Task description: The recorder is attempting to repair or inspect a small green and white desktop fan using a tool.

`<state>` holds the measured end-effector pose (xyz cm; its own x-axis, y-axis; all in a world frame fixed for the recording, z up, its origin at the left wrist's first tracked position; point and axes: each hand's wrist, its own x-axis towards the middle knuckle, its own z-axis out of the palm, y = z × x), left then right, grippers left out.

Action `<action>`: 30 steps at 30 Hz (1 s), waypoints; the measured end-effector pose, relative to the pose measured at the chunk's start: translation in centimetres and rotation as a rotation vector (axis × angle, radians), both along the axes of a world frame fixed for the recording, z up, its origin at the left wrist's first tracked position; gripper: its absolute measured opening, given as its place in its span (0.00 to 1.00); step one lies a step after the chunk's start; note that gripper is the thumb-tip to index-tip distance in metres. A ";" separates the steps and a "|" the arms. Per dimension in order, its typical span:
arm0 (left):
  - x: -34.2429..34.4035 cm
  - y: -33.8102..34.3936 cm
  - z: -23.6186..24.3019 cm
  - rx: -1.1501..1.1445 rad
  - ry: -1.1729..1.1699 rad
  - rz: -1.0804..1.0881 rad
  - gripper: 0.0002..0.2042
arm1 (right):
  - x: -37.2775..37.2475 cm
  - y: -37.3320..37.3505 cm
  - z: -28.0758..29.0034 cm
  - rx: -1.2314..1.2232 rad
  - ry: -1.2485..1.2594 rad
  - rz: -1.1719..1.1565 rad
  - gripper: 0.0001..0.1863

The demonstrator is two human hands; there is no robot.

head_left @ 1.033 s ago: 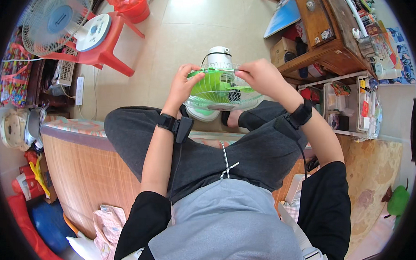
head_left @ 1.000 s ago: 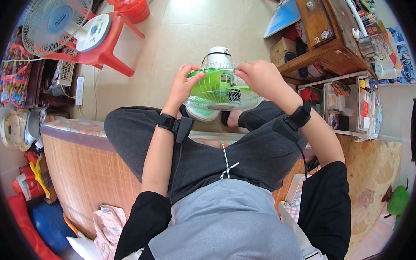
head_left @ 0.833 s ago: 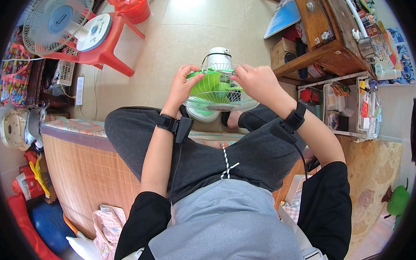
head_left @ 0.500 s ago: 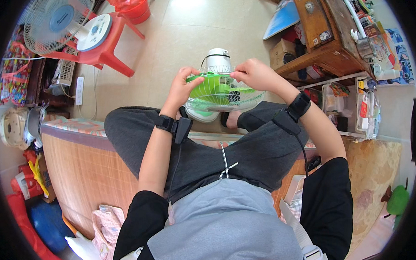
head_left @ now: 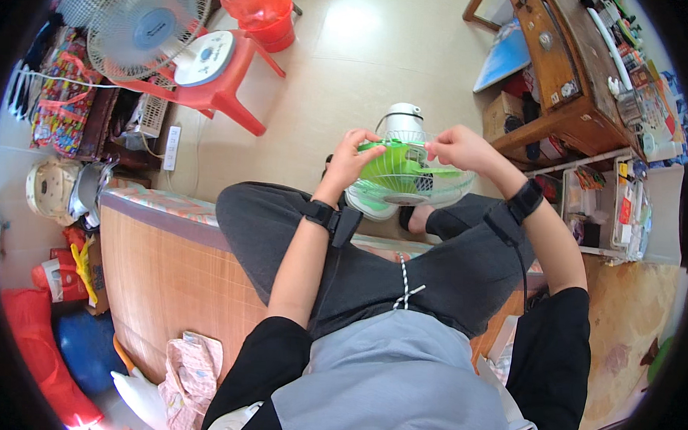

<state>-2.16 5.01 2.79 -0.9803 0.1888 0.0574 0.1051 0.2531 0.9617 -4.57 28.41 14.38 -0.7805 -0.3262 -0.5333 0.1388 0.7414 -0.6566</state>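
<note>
A small electric fan stands between my knees, with a white motor housing (head_left: 404,120), green blades (head_left: 387,167) and a wire guard (head_left: 445,190) round them. On the guard's top left rim, the thumb and fingers of my left hand (head_left: 350,161) are pinched, close to a green blade. My right hand (head_left: 465,149) pinches the same rim farther right, its fingers curled with the tips at the wire. Whether a small clip lies under either hand's fingertips is too small to tell. Part of the fan's white base (head_left: 371,208) shows below the guard.
I sit on a bed edge with a bamboo mat (head_left: 176,262). A larger fan (head_left: 155,30) stands on a red plastic stool (head_left: 227,97), beside a red bucket (head_left: 274,34). A power strip (head_left: 171,148) lies on the floor. A wooden desk (head_left: 582,110) and a rack (head_left: 588,174) stand at right.
The whole view has shifted, so the scene lies farther right in the picture. Both hands stay at the fan guard's rim, with only slight finger movement.
</note>
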 end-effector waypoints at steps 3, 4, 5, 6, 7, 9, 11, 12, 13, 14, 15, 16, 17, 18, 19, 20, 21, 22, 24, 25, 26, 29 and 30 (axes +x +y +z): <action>0.0 -0.3 0.1 -0.007 0.039 0.000 0.10 | 0.8 -0.3 0.5 -0.054 0.420 0.194 0.13; 0.0 -0.5 0.1 0.012 0.001 0.000 0.10 | 1.1 -0.4 0.2 -0.080 0.606 0.248 0.12; 0.0 -0.5 0.0 0.012 0.002 0.002 0.10 | 1.4 -0.5 0.4 -0.080 0.607 0.251 0.12; 0.0 -0.6 0.0 0.007 0.014 -0.007 0.09 | 1.6 -0.6 0.7 0.046 0.761 0.405 0.11; 0.0 -0.7 -0.1 0.002 0.026 -0.017 0.09 | 1.8 -0.7 1.0 0.176 0.911 0.558 0.10; -0.1 -0.8 0.0 0.003 0.018 -0.033 0.09 | 1.8 -0.8 1.1 0.174 0.893 0.556 0.10; -0.1 -0.9 0.1 0.003 0.008 -0.050 0.09 | 1.7 -0.8 0.7 0.172 0.874 0.553 0.10; -0.2 -0.9 0.0 0.014 0.007 -0.054 0.09 | 1.5 -0.6 0.0 0.139 0.858 0.521 0.10; -0.1 -1.0 0.0 0.025 0.006 -0.059 0.09 | 1.4 -0.5 -0.4 0.105 0.841 0.488 0.09; -0.2 -1.0 -0.1 0.024 0.007 -0.058 0.09 | 1.2 -0.4 -0.3 0.104 0.842 0.488 0.09; -0.1 -1.0 -0.2 0.044 -0.012 -0.057 0.08 | 1.0 -0.4 -0.2 0.052 0.748 0.450 0.09; -0.1 -1.0 -0.3 0.065 -0.031 -0.055 0.08 | 0.9 -0.4 -0.2 0.000 0.653 0.411 0.09; 0.0 -1.0 -0.2 0.064 -0.030 -0.054 0.08 | 0.9 -0.4 -0.2 -0.001 0.654 0.411 0.09; 0.1 -0.9 -0.1 0.048 -0.027 -0.044 0.09 | 0.8 -0.4 -0.2 -0.032 0.530 0.345 0.10; 0.2 -0.9 0.0 0.032 -0.024 -0.034 0.09 | 0.8 -0.4 -0.2 -0.063 0.405 0.278 0.10; 0.2 -0.9 0.0 0.032 -0.022 -0.035 0.09 | 0.9 -0.2 -0.5 -0.062 0.408 0.277 0.10; 0.2 -0.8 0.0 0.038 -0.025 -0.035 0.09 | 0.9 -0.1 -0.9 -0.118 0.297 0.210 0.11; 0.1 -0.8 0.0 0.043 -0.029 -0.035 0.09 | 1.0 0.0 -1.1 -0.174 0.186 0.143 0.11; 0.0 -0.6 -0.1 0.044 -0.040 -0.021 0.10 | 1.1 -0.2 -0.8 -0.162 0.142 0.092 0.12; -0.1 -0.5 -0.1 0.044 -0.054 -0.004 0.11 | 1.1 -0.4 -0.6 -0.150 0.096 0.042 0.12; -0.2 -0.5 -0.1 0.044 -0.053 -0.008 0.11 | 1.3 -0.5 -0.6 -0.150 0.097 0.038 0.12; -0.1 -0.3 0.3 0.019 0.010 0.024 0.11 | 1.4 -0.8 -0.5 -0.136 0.168 0.064 0.13; -0.1 -0.2 0.5 -0.015 0.039 0.009 0.11 | 1.4 -0.7 0.0 -0.102 0.203 0.118 0.13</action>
<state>-2.21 4.78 3.25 -0.9791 0.1811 0.0924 0.1397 0.2690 0.9530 -3.19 27.76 14.41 -0.8219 -0.4652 -0.3288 -0.0871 0.6730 -0.7345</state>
